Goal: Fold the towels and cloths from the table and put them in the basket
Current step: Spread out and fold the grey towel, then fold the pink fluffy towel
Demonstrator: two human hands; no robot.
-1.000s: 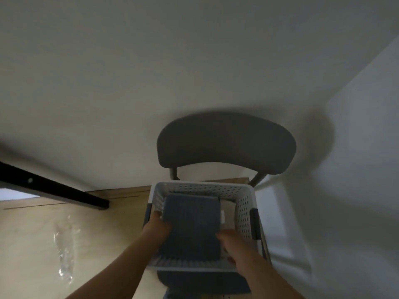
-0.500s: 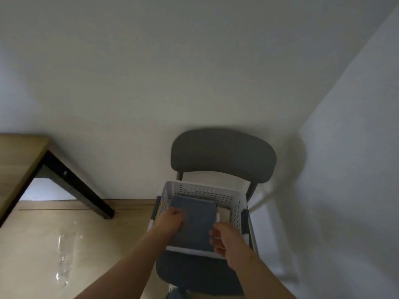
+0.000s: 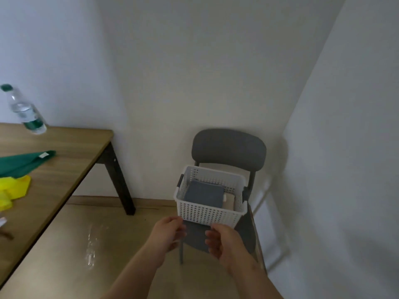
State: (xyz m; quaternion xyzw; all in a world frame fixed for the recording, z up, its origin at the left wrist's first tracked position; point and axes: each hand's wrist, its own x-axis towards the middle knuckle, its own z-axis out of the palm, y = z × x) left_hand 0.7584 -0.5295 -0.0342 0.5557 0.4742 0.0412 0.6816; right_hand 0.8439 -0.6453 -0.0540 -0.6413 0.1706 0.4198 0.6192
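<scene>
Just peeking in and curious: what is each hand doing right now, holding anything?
Left hand: open, fingers loosely curled, holding nothing.
Right hand: open, fingers loosely curled, holding nothing.

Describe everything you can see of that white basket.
The white basket looks like plastic: rectangular, walls pierced with rows of small holes, dark grips at both ends. It sits upright on the grey chair. Inside lie a folded grey towel and a pale cloth beside it. The left hand and right hand hover in front, seemingly not touching.
</scene>
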